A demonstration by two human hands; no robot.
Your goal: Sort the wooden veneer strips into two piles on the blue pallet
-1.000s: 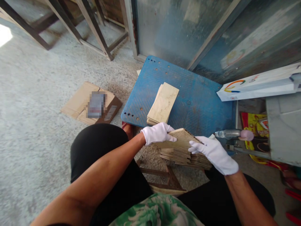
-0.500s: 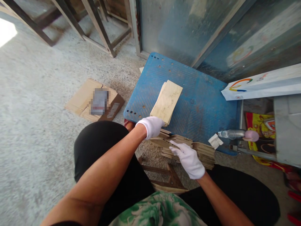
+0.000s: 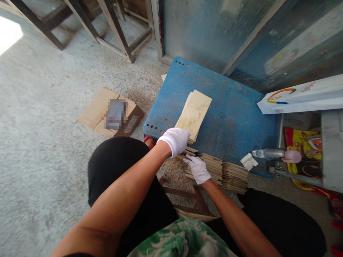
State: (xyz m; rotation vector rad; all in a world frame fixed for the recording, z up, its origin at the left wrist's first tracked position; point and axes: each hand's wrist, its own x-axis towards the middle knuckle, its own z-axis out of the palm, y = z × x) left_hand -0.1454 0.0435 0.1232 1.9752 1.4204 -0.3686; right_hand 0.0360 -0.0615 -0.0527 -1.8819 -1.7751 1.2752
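Note:
My left hand, in a white glove, is closed at the near left corner of a stack of thin wooden boards. Its fingertips and anything in them are hidden. The stack lies slightly fanned on the blue plastic table. Just below and to the right, my white-gloved right hand has its fingers stretched forward, with a small gap between the foremost ones. They reach the left end of a row of similar boards, packed on edge along the table's near side. Whether they touch a board is unclear.
A cardboard box with a blurred flat object on it sits on the floor at left. To the right are a white bag, a clear bottle with a pink cap and a crumpled tissue. A wooden frame stands between my knees.
My right hand has moved left and slightly up, closer to my left hand. My left hand now covers a little more of the stack's near corner. The view has shifted slightly.

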